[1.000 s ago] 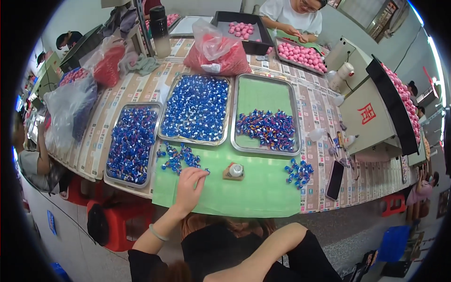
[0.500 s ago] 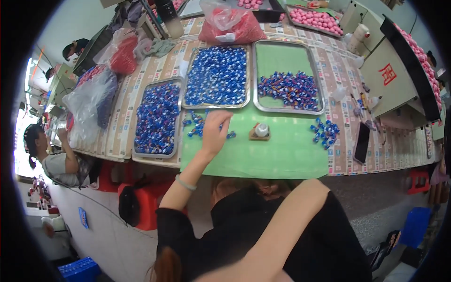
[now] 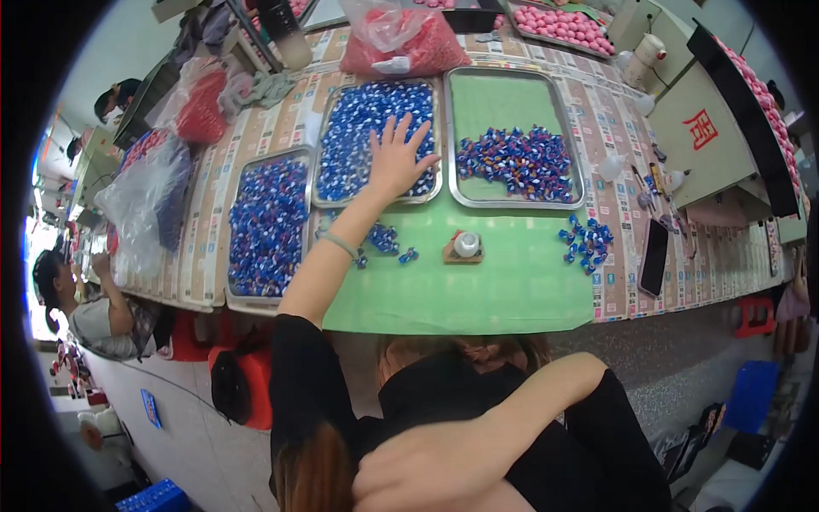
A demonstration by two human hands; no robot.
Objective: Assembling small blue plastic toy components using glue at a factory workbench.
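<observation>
My left hand [image 3: 397, 162] is spread open, palm down, over the small blue-and-white pieces [image 3: 354, 115] that fill the middle metal tray [image 3: 438, 111]. Whether the palm touches them cannot be made out. Beneath that forearm, a loose group of blue pieces [image 3: 384, 239] lies on the green mat [image 3: 478, 299]. Close to my body, at the lower edge, is my right hand [image 3: 409, 469], bent back across my black top; its fingers are mostly hidden. A small white-capped bottle on a holder [image 3: 467, 246] stands mid-mat, with another group of blue pieces [image 3: 587, 241] at the right.
A left tray [image 3: 308, 183] is full of darker blue pieces; a right tray [image 3: 520, 204] is partly filled. Behind are a bag of red pieces [image 3: 405, 51] and a tray of pink balls [image 3: 563, 30]. A phone [image 3: 654, 256] lies right. Another person [image 3: 107, 311] sits far left.
My left hand has moved forward from the loose pieces on the mat to above the middle tray, its fingers now spread. My right hand has come into view near my body.
</observation>
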